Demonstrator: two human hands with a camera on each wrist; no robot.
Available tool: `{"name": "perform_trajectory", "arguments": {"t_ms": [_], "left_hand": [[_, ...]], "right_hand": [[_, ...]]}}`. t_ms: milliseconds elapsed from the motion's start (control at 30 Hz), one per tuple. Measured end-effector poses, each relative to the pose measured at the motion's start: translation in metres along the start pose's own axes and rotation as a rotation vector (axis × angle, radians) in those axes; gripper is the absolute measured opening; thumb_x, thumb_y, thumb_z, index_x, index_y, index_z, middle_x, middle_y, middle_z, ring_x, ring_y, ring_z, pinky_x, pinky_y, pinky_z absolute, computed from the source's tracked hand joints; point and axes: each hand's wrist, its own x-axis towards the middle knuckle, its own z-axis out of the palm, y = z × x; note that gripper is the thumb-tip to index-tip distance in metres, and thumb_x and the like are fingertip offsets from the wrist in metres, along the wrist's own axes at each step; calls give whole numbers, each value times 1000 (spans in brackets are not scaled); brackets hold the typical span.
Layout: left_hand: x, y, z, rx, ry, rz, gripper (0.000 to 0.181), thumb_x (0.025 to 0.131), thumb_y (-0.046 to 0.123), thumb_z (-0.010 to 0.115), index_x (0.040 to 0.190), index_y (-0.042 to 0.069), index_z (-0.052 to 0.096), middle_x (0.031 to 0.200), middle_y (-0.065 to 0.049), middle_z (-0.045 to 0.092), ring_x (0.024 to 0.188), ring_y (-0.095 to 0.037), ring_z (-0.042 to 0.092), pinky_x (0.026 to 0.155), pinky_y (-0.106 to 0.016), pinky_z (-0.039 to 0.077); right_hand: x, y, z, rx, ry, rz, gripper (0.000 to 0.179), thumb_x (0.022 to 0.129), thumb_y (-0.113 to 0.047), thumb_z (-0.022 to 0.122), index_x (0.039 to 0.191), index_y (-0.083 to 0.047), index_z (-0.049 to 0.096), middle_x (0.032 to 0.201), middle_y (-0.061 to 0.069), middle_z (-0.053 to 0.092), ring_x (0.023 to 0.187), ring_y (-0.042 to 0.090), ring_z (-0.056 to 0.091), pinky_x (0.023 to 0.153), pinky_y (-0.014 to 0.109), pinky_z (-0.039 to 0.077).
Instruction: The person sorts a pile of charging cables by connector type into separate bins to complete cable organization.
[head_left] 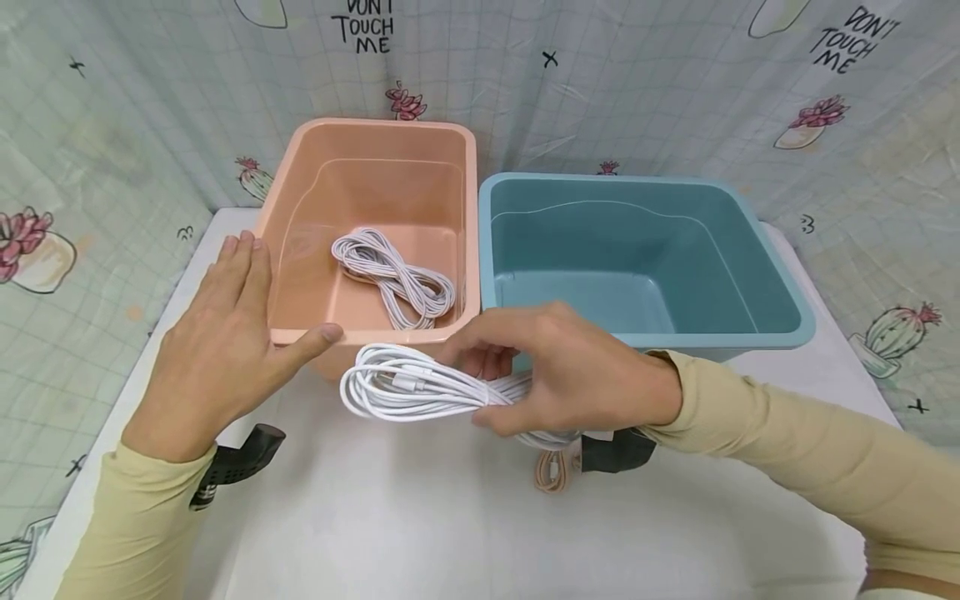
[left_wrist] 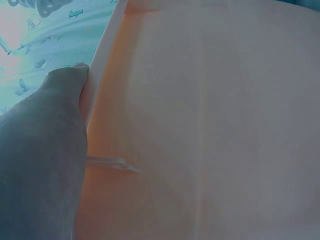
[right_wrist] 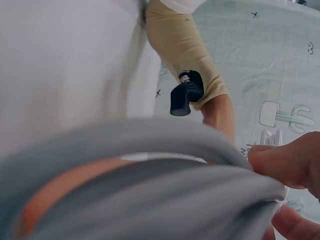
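Note:
My right hand (head_left: 558, 371) grips a coiled white cable (head_left: 420, 385) around its tied middle, thumb on the near side. The bundle hangs in front of the orange bin (head_left: 375, 336), one looped end pointing left with a white connector on top. In the right wrist view the blurred loops of the coil (right_wrist: 165, 200) fill the lower part beside my thumb. My left hand (head_left: 225, 333) lies with straight fingers along the left rim of the orange bin, its thumb over the front rim. Inside that bin rests another coiled white cable (head_left: 397, 279).
A blue bin (head_left: 652, 340) stands right beside the orange one, its inside visible. A small light-brown coiled cable (head_left: 551, 472) lies on the white table (head_left: 420, 517) below my right hand. A patterned curtain (head_left: 525, 100) surrounds the back and sides.

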Motion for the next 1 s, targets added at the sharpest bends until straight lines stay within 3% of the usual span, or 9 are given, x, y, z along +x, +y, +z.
{"name": "perform_trajectory", "arguments": {"t_ms": [200,367,667,1000], "left_hand": [[0,0,0,-6,-5,3,109,86,70,52,156,2,4,165,-17,-2,154,-39,4,116,-66,20],[-1,1,0,-8,0,-4,108,87,70,51,156,3,4,165,-15,-1,154,-39,5,114,-68,23],[-2,2,-1,-18,11,-7,107,87,71,51,156,6,2,166,-13,0,154,-39,7,112,-69,25],[-1,1,1,-6,13,-5,107,87,71,51,156,5,3,166,-13,-1,155,-37,5,113,-69,24]], "right_hand": [[9,-3,-14,12,26,6,42,72,-10,80,111,-19,68,93,-11,66,81,-1,59,72,20,55],[18,-7,-28,7,70,61,41,71,-10,82,109,-19,68,87,-9,65,79,1,59,72,22,56],[36,-14,-50,7,115,112,39,72,-16,85,107,-18,68,87,-8,65,76,2,62,72,23,57],[61,-10,-69,-45,193,128,39,72,-11,83,108,-17,69,85,-5,62,76,8,59,70,23,56]]}}
